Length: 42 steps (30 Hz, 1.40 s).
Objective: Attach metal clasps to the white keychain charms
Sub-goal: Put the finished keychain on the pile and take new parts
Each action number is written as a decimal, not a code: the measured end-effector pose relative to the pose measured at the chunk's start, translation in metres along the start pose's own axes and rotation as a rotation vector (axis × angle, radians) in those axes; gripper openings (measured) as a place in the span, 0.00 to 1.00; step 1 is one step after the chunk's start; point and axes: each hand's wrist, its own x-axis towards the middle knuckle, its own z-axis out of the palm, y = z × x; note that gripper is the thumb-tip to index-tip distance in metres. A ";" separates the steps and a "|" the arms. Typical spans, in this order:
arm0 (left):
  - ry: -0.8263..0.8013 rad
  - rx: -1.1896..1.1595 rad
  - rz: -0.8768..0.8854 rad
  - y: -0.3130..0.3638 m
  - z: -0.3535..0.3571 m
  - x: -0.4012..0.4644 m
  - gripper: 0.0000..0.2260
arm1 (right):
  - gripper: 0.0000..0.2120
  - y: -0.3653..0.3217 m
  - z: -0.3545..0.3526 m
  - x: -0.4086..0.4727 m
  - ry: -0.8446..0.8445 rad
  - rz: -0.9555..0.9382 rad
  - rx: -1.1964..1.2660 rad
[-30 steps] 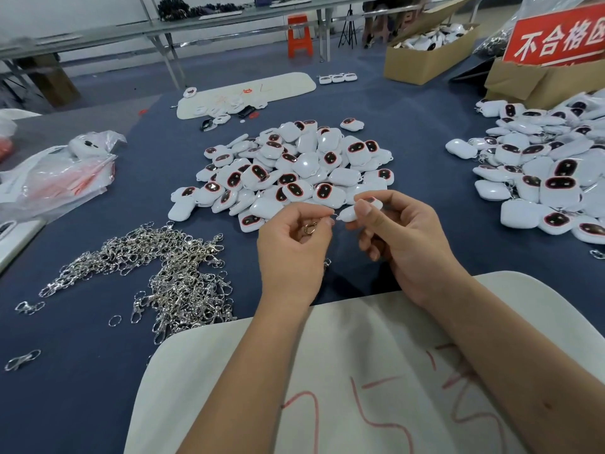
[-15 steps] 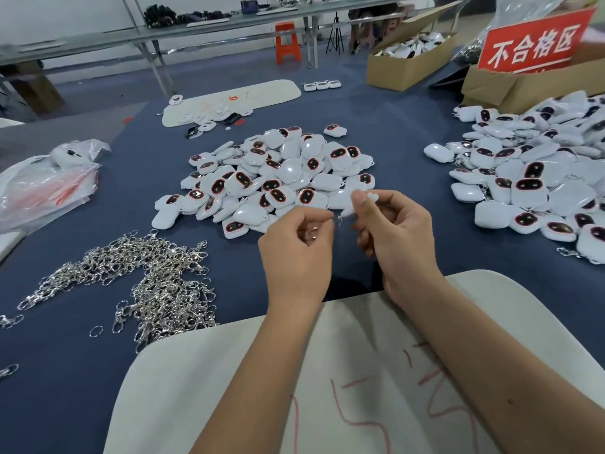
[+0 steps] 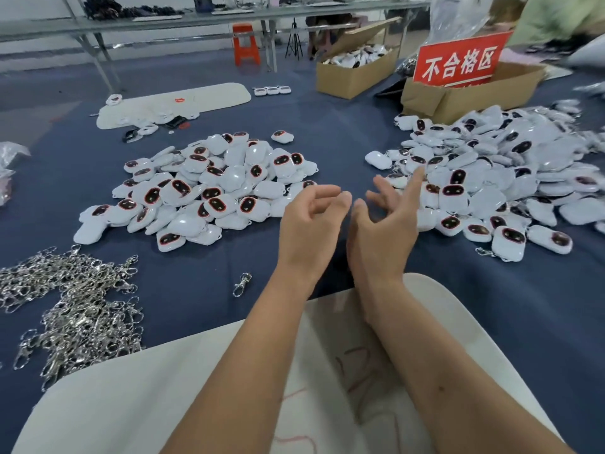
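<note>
Blue tablecloth (image 3: 203,267): both hands, left hand (image 3: 307,224) and right hand (image 3: 383,231), now empty, fingers apart (1 charm apparently finished), next clasp (image 3: 241,284) waits

A dark blue cloth (image 3: 229,267) is covering the wide surface and running far back into the room. At the near edge a white board (image 3: 163,398) with red marker scribbles is lying flat, and a second white board (image 3: 203,99) is resting farther off. Two open cardboard boxes (image 3: 353,77) are sitting at the far right, one of them carrying a red sign (image 3: 458,60) with white characters. Beyond the cloth, a long grey metal-framed table (image 3: 196,18) is stretching across the back, an orange plastic stool (image 3: 246,44) is standing under it, and a pale wall is showing at the upper left. Soft, even light is falling over everything.
</note>
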 end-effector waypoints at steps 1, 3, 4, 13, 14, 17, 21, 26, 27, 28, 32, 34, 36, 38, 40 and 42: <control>0.022 0.045 0.033 -0.001 -0.006 -0.002 0.07 | 0.37 -0.001 0.001 -0.003 -0.050 -0.037 -0.059; 0.081 0.135 0.111 -0.002 -0.020 -0.007 0.04 | 0.23 -0.003 0.006 -0.011 -0.173 -0.150 -0.198; 0.116 0.215 0.156 -0.001 -0.030 -0.009 0.02 | 0.18 -0.004 0.008 -0.016 -0.253 -0.217 -0.259; 0.312 1.219 0.213 -0.012 -0.133 -0.028 0.14 | 0.11 -0.003 0.021 -0.043 -0.745 -0.578 -0.588; 0.291 1.256 0.125 -0.014 -0.140 -0.029 0.18 | 0.11 -0.003 0.021 -0.046 -0.767 -0.598 -0.582; 0.211 1.204 0.000 -0.019 -0.145 -0.029 0.23 | 0.11 -0.003 0.022 -0.048 -0.812 -0.615 -0.566; 0.271 1.114 0.190 -0.020 -0.146 -0.029 0.19 | 0.11 -0.001 0.022 -0.046 -0.877 -0.616 -0.598; 0.306 0.902 0.317 -0.017 -0.141 -0.035 0.17 | 0.13 0.000 0.022 -0.046 -0.913 -0.648 -0.586; 0.301 0.853 0.309 -0.016 -0.139 -0.036 0.17 | 0.13 0.000 0.022 -0.045 -0.906 -0.648 -0.580; 0.276 0.795 0.297 -0.015 -0.136 -0.037 0.16 | 0.13 -0.001 0.022 -0.045 -0.898 -0.647 -0.575; 0.107 0.526 0.280 -0.013 -0.130 -0.042 0.19 | 0.18 -0.001 0.021 -0.044 -0.902 -0.634 -0.573; 0.111 0.463 0.280 -0.013 -0.129 -0.041 0.18 | 0.21 -0.002 0.021 -0.045 -0.945 -0.612 -0.570; 0.169 0.479 0.304 -0.014 -0.128 -0.039 0.16 | 0.21 -0.002 0.021 -0.044 -0.966 -0.604 -0.552; 0.214 0.612 0.359 -0.016 -0.127 -0.038 0.11 | 0.17 -0.002 0.022 -0.043 -0.930 -0.608 -0.532; 0.187 0.739 0.365 -0.018 -0.127 -0.037 0.08 | 0.15 -0.001 0.022 -0.042 -0.853 -0.594 -0.523; 0.125 0.818 0.333 -0.020 -0.127 -0.038 0.11 | 0.14 0.001 0.021 -0.039 -0.781 -0.566 -0.540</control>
